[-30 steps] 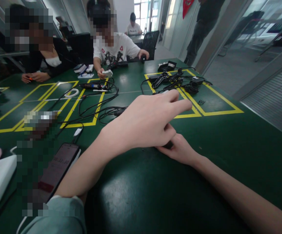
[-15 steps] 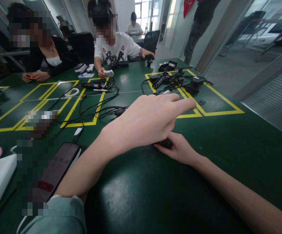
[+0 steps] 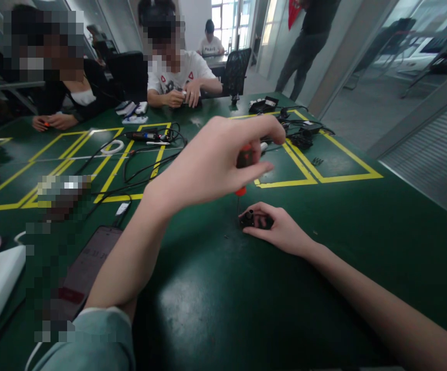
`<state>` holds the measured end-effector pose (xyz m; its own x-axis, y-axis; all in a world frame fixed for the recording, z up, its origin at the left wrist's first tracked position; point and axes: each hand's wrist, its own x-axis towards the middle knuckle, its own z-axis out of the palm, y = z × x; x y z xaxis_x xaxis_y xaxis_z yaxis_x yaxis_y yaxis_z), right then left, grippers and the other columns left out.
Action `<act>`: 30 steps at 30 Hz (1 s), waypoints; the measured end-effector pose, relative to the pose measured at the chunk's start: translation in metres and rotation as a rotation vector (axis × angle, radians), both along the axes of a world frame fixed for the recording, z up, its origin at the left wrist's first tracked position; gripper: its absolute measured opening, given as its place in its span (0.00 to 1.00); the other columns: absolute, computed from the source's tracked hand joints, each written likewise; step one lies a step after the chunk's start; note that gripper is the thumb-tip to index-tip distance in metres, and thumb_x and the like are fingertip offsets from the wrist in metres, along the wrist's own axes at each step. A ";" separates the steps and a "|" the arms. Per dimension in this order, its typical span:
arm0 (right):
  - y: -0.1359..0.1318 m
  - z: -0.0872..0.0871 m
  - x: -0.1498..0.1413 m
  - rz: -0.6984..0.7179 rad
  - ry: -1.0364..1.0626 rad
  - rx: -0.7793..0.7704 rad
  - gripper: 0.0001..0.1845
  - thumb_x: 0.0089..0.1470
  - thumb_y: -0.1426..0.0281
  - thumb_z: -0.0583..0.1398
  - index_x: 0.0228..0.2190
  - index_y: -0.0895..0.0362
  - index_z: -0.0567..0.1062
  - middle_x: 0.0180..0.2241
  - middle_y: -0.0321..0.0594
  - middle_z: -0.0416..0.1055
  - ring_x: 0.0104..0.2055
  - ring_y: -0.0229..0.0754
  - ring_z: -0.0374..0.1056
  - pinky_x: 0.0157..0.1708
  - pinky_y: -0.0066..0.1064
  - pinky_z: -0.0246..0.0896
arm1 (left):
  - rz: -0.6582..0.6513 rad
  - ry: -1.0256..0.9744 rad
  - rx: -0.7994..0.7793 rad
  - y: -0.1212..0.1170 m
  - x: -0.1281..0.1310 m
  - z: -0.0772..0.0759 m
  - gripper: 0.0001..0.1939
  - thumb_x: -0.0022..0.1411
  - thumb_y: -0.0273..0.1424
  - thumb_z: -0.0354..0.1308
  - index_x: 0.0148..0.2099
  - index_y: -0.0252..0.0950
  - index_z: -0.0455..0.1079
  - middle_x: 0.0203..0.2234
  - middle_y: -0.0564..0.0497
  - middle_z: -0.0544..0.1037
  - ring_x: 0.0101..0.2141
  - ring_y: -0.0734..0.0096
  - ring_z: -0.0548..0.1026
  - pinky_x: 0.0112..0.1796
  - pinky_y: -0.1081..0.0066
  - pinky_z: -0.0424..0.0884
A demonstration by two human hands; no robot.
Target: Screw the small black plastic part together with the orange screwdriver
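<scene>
Left hand [image 3: 208, 159]: half-curled; a red-and-black screwdriver [image 3: 245, 158] is held upright.
Shaft [image 3: 239, 204]: thin, straight; whether the part is touched cannot be told.
Right hand [image 3: 285, 231]: fingers curved; a small black part [image 3: 248, 218] is gripped at the table.
Table [image 3: 208, 293]: glossy green, yellow-taped.

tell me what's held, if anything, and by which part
Left hand: a screwdriver, by its handle. Right hand: a small black part, by its sides.

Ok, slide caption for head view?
Left hand holding a red-black screwdriver, shaft down, near a small black part in the right hand, over a green table.
</scene>
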<state>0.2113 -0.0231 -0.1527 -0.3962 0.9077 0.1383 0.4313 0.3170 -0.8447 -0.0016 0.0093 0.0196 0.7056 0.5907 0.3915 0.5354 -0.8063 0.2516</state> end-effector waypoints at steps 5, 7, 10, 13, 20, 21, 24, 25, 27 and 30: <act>0.003 -0.002 0.000 0.001 0.109 -0.120 0.21 0.50 0.58 0.72 0.41 0.58 0.78 0.36 0.40 0.80 0.30 0.38 0.69 0.31 0.33 0.65 | 0.153 -0.079 -0.065 0.027 -0.020 -0.001 0.15 0.70 0.42 0.57 0.52 0.39 0.74 0.30 0.51 0.81 0.31 0.67 0.76 0.35 0.67 0.70; 0.005 -0.003 0.000 -0.001 0.151 -0.168 0.23 0.47 0.57 0.73 0.40 0.58 0.78 0.35 0.40 0.80 0.31 0.39 0.70 0.35 0.35 0.68 | 0.135 0.073 -0.169 0.041 -0.021 -0.012 0.13 0.67 0.40 0.60 0.47 0.37 0.76 0.29 0.50 0.80 0.30 0.68 0.76 0.34 0.69 0.68; 0.007 -0.005 0.000 -0.011 0.182 -0.212 0.26 0.45 0.55 0.74 0.40 0.59 0.80 0.34 0.41 0.80 0.33 0.41 0.72 0.39 0.37 0.71 | 0.127 0.425 -0.278 0.055 -0.010 -0.035 0.09 0.59 0.34 0.66 0.42 0.36 0.78 0.33 0.48 0.81 0.32 0.65 0.76 0.31 0.70 0.64; 0.008 -0.005 0.000 -0.014 0.179 -0.221 0.26 0.44 0.55 0.74 0.39 0.59 0.80 0.34 0.41 0.80 0.34 0.41 0.72 0.40 0.38 0.71 | 0.127 0.641 -0.298 0.057 0.009 -0.057 0.16 0.55 0.32 0.68 0.48 0.38 0.78 0.37 0.47 0.83 0.35 0.61 0.78 0.30 0.70 0.62; 0.010 -0.004 0.001 0.002 0.168 -0.217 0.23 0.45 0.58 0.74 0.40 0.58 0.80 0.34 0.40 0.80 0.34 0.42 0.73 0.41 0.39 0.72 | 0.023 0.723 -0.398 0.048 0.026 -0.079 0.29 0.51 0.28 0.70 0.57 0.38 0.75 0.48 0.46 0.83 0.42 0.60 0.79 0.30 0.72 0.64; 0.010 -0.004 0.001 0.004 0.171 -0.220 0.23 0.45 0.58 0.74 0.40 0.58 0.81 0.34 0.40 0.80 0.35 0.42 0.74 0.41 0.39 0.72 | -0.003 0.698 -0.407 0.048 0.026 -0.078 0.29 0.50 0.29 0.71 0.56 0.38 0.75 0.48 0.46 0.82 0.42 0.60 0.79 0.30 0.72 0.64; 0.011 -0.005 0.000 0.006 0.208 -0.245 0.24 0.44 0.58 0.74 0.40 0.59 0.81 0.34 0.40 0.81 0.36 0.44 0.76 0.43 0.40 0.73 | -0.108 0.597 -0.449 0.047 0.024 -0.074 0.27 0.50 0.29 0.73 0.53 0.36 0.76 0.45 0.48 0.83 0.40 0.63 0.79 0.32 0.73 0.66; 0.012 -0.005 0.000 0.001 0.229 -0.263 0.25 0.43 0.58 0.75 0.40 0.59 0.80 0.34 0.40 0.81 0.36 0.44 0.76 0.43 0.40 0.73 | -0.143 0.556 -0.463 0.046 0.024 -0.073 0.25 0.50 0.29 0.73 0.52 0.36 0.76 0.44 0.49 0.83 0.39 0.64 0.79 0.32 0.73 0.67; 0.014 -0.006 0.000 -0.015 0.277 -0.314 0.25 0.40 0.58 0.76 0.38 0.59 0.80 0.32 0.39 0.81 0.36 0.45 0.77 0.42 0.39 0.72 | -0.198 0.478 -0.484 0.045 0.024 -0.069 0.24 0.50 0.27 0.73 0.51 0.35 0.76 0.41 0.51 0.83 0.38 0.67 0.79 0.33 0.74 0.68; 0.015 -0.005 0.001 -0.011 0.369 -0.420 0.27 0.37 0.59 0.78 0.36 0.60 0.79 0.30 0.38 0.81 0.34 0.42 0.76 0.39 0.36 0.71 | -0.233 0.405 -0.509 0.041 0.024 -0.064 0.21 0.51 0.25 0.72 0.49 0.34 0.76 0.34 0.52 0.83 0.33 0.69 0.79 0.32 0.75 0.68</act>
<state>0.2123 -0.0078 -0.1574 -0.3806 0.9184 -0.1083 0.0849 -0.0820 -0.9930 0.0227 0.0508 -0.0448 0.8686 0.4463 -0.2153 0.4941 -0.7461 0.4463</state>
